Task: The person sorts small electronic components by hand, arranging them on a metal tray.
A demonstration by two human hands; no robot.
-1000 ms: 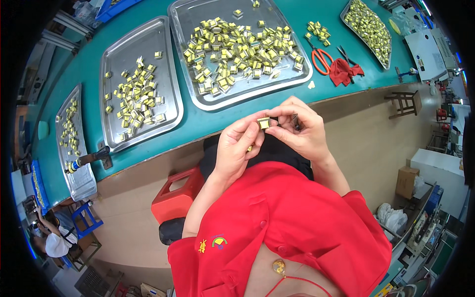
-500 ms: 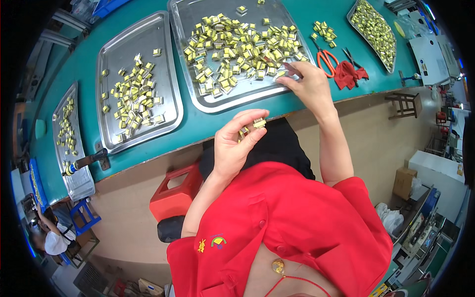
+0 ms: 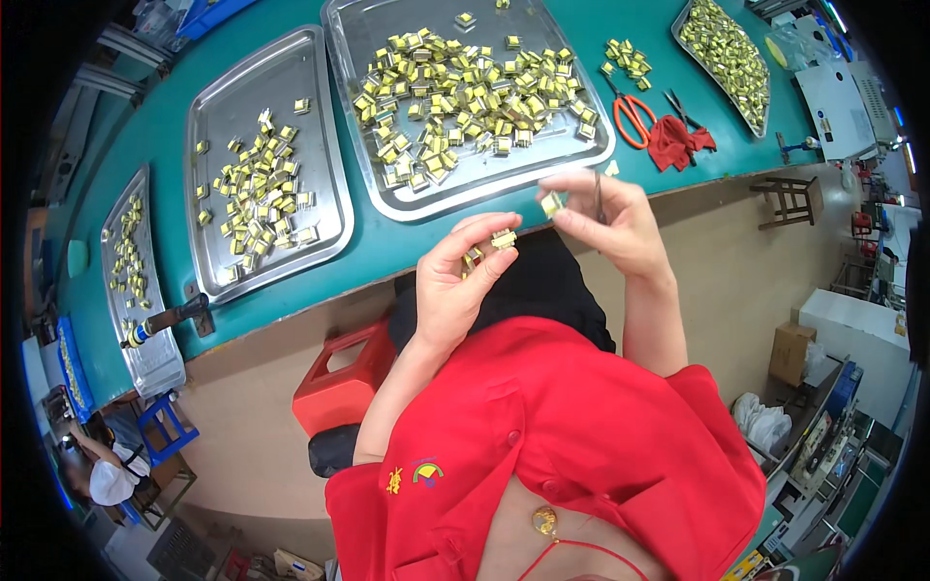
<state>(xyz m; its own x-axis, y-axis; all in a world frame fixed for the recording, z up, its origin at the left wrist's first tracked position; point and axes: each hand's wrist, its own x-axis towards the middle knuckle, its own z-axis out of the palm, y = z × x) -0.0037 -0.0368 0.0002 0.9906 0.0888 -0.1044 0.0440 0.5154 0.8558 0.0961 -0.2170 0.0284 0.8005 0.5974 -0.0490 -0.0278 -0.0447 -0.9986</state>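
At the centre of the frame the person's left hand [image 3: 463, 283] is raised just below the table edge, thumb and forefinger pinched on a small yellow-and-grey component [image 3: 503, 238]; further pieces of the same kind appear tucked in the curled fingers beneath it. The right hand [image 3: 608, 217], just to the right and slightly higher, pinches a second small yellow component [image 3: 551, 203] at its fingertips and also carries a thin dark tool [image 3: 598, 197], upright between the fingers. The two hands are near each other but not touching.

Directly above them, at upper centre, a large steel tray [image 3: 572, 160] lies on the teal table [image 3: 368, 252], loaded with many like components. A second tray [image 3: 325, 208] at upper left carries a thinner scatter, and a narrow third tray [image 3: 165, 363] sits at far left. At upper right lie red-handled scissors [image 3: 632, 118], a red cloth [image 3: 678, 143] just beside them, and a fourth tray [image 3: 751, 121] heaped with parts. A red stool [image 3: 339, 387] stands below the table edge, left of the person.
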